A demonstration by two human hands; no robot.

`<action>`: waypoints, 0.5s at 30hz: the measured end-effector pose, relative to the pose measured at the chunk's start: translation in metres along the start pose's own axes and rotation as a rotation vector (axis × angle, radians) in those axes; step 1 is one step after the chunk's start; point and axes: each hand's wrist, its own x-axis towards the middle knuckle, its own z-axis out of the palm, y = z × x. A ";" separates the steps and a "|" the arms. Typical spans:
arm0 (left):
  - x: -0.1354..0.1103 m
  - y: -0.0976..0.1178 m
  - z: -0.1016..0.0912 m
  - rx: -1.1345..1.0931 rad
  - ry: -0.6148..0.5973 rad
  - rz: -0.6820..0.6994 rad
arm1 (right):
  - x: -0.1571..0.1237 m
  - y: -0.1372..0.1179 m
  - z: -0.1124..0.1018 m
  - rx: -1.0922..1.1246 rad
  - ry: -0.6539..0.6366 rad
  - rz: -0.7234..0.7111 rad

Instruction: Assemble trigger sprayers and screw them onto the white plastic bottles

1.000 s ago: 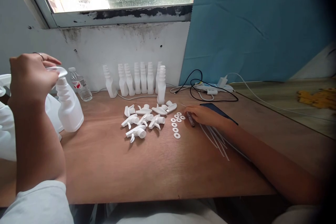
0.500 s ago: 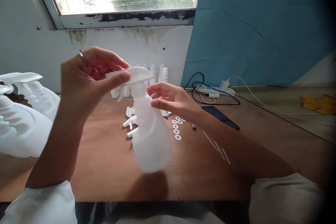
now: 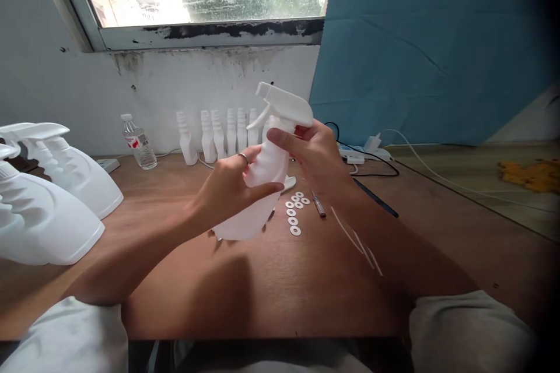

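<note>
A translucent white spray bottle is held tilted above the table, its white trigger head pointing up and to the left. Around the middle of the body wraps my left hand, thumb across the front and a ring on one finger. My right hand grips the neck just below the trigger head, with its thumb in front and its other fingers partly hidden behind. Beyond the bottle, small white ring washers lie on the table. Some white parts behind the bottle are mostly hidden by it.
Finished-looking spray bottles stand at the left. Along the wall are a clear water bottle and several slim white bottles. A pen-like tool, thin white tubes, a dark phone and a power strip lie right.
My left hand has moved down from the trigger head to the bottle's body. My right hand has shifted up around the neck. The bottle has tilted, its head now further right.
</note>
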 end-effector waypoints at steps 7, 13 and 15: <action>0.002 0.009 -0.011 -0.625 -0.323 -0.073 | -0.002 -0.011 -0.001 0.182 -0.138 0.098; 0.006 0.011 -0.025 -0.920 -0.497 -0.188 | 0.004 -0.020 -0.011 0.210 -0.277 0.176; 0.007 0.007 -0.023 -0.953 -0.494 -0.208 | 0.005 -0.018 -0.013 0.170 -0.237 0.156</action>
